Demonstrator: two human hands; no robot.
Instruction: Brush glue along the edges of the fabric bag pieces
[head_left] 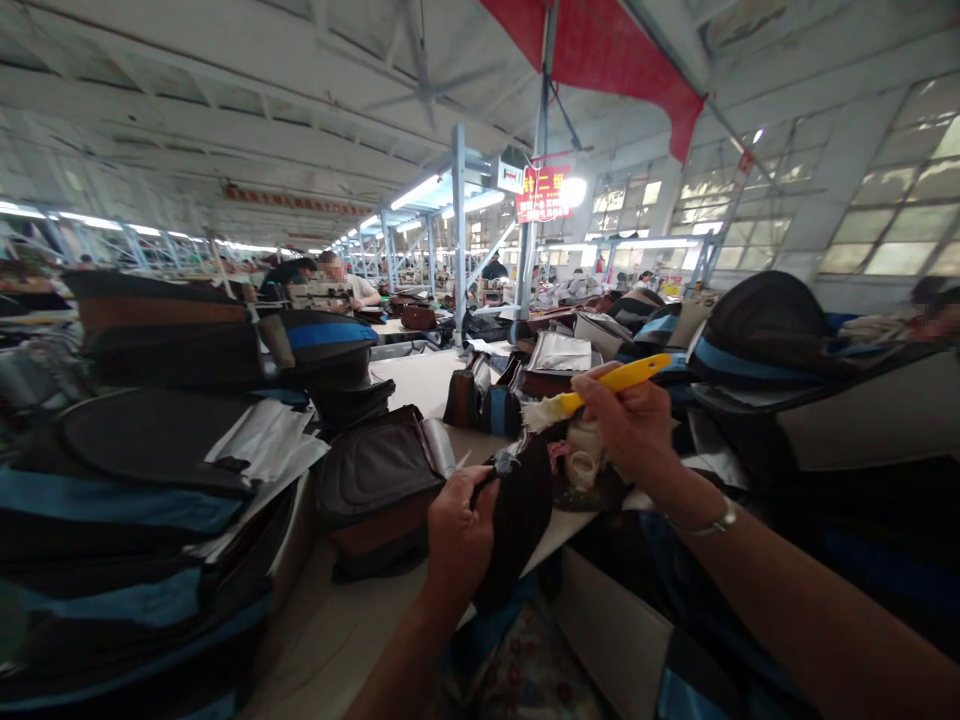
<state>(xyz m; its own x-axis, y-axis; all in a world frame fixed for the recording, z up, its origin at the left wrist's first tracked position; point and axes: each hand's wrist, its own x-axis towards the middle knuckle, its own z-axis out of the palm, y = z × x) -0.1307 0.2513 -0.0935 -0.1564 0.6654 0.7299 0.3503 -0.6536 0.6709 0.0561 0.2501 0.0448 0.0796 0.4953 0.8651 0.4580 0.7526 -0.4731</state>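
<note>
In the head view my right hand [636, 425] grips the yellow handle of a brush [619, 374]. Its pale, ragged bristles point left, above a dark piece of fabric [525, 505]. My left hand [459, 520] is closed in a pinch on the upper edge of that fabric, where a frayed bluish-white tuft [505, 463] sticks out. The fabric hangs down between my hands. Just under my right hand lies a cream-coloured container [583, 465] with a round opening, on a dark, stained surface.
A black-and-brown bag [382, 470] lies on the pale table [315, 620] left of my hands. Piled black-and-blue bags [142, 470] rise at the left, and more bags [765, 330] are stacked at the right. A blue post [459, 230] stands behind; people sit farther back.
</note>
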